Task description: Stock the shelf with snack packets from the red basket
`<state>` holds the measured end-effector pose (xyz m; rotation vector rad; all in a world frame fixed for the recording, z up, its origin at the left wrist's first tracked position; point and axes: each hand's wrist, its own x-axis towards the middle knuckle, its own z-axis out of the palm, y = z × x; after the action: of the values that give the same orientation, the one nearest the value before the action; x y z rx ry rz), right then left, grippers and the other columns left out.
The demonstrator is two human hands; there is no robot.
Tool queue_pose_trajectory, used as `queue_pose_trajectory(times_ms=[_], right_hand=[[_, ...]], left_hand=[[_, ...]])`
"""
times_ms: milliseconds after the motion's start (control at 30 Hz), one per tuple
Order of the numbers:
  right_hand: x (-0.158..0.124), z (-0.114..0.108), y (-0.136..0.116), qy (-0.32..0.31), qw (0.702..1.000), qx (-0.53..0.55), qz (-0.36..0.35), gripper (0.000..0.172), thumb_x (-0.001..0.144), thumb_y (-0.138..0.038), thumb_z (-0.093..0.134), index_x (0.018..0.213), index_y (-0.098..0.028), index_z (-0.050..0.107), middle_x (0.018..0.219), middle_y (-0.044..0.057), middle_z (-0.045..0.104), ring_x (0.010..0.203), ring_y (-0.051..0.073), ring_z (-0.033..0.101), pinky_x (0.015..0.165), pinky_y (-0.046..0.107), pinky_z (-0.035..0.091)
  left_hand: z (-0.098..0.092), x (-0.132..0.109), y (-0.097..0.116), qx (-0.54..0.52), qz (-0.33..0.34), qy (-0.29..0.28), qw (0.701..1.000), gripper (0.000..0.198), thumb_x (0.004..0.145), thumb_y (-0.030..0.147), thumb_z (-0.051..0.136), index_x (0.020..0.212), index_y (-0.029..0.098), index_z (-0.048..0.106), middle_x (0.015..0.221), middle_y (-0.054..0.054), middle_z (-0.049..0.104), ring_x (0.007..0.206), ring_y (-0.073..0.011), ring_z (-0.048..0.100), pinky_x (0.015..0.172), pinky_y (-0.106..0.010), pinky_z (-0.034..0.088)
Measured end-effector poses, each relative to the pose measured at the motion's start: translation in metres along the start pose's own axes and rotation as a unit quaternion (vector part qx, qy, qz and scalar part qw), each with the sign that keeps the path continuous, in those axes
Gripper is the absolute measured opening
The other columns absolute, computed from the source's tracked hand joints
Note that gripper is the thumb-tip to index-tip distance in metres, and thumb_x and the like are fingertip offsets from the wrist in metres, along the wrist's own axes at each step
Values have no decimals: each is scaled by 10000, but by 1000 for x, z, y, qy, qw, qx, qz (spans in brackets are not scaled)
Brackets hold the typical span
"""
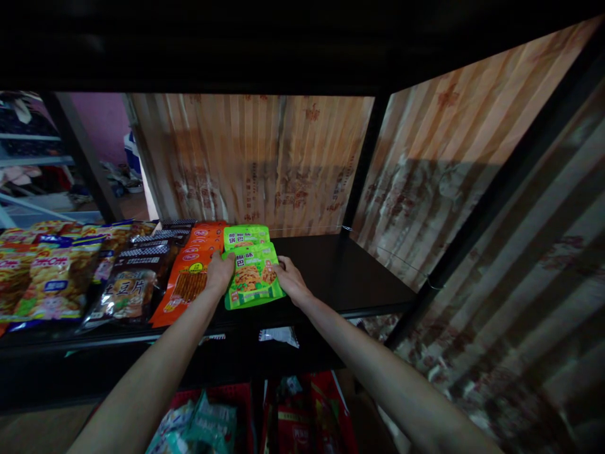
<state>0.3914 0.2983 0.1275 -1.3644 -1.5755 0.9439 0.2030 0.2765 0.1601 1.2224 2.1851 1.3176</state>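
Between my two hands is a green snack bag [253, 277], its printed front facing up and toward me. My left hand [221, 272] grips its left edge, and my right hand [290, 279] grips the right edge. Behind it, a second green snack bag [246, 235] lies on the black shelf [326, 271], partly covered by the first. Close by my left hand is a row of orange snack bags [191, 271], overlapping one another.
Further left are dark potato-chip bags [135, 277] and yellow-and-blue snack bags [57, 277]. Black posts [366, 164] and an upper shelf [212, 50] frame the space. A striped curtain [265, 164] hangs behind. Below are red boxes [347, 403] with packets.
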Motion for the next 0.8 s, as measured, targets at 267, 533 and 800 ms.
queue_pose_trajectory(times_ms=[267, 533, 800], right_hand=[[-18, -8, -16, -27, 999, 27, 16, 340, 832, -414, 516, 1120, -246, 580, 1036, 26, 684, 926, 178, 644, 778, 290, 493], [-15, -5, -12, -35, 992, 120, 25, 485, 741, -417, 633, 1166, -196, 550, 1027, 61, 680, 917, 193, 652, 767, 297, 516], [-19, -6, -18, -46, 981, 184, 28, 394, 711, -330, 676, 1071, -195, 586, 930, 41, 697, 833, 185, 667, 734, 300, 526]], left_hand=[[-2, -16, 12, 50, -1, -37, 998, 492, 835, 340, 477, 1275, 121, 493, 1245, -181, 603, 1162, -292, 561, 964, -374, 412], [4, -19, 6, 34, 34, -12, 999, 488, 809, 355, 524, 1217, 88, 532, 1283, -244, 554, 1217, -337, 507, 994, -422, 377], [13, -26, 0, 21, 39, -11, 999, 463, 823, 365, 483, 1218, 126, 518, 1333, -214, 519, 1271, -306, 455, 1038, -412, 336]])
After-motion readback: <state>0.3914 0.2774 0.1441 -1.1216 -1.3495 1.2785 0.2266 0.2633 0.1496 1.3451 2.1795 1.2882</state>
